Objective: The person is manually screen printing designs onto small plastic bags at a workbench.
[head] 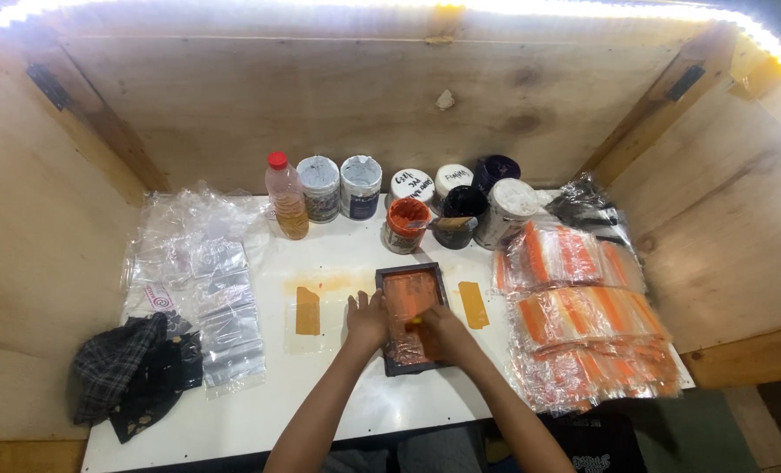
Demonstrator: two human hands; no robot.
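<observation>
While the small dark-framed printing screen [410, 317] sits flat near the front-middle of the white bench [355, 412], the left hand [367, 319] rests spread against its left edge, and the right hand [436, 331] is closed around something small with a yellowish tip on the orange-inked mesh; can't tell exactly what it is.

That frame looks light and stiff along its rim, but the mesh in the middle is thin and wet with ink, so I'd say slippery and easy to smear. Best place to grab it looks like the outer frame sides, never the mesh.

Orange printed patches [308, 311] lie on clear film either side of the screen. Stacks of printed plastic bags [583, 324] pile up on the right, blank clear bags [206, 289] on the left with a dark checked cloth [127, 372]. An open orange ink tub [405, 224], more jars and a red-capped bottle [286, 196] line the back. Plywood walls box it all in, a light strip running along the top.
</observation>
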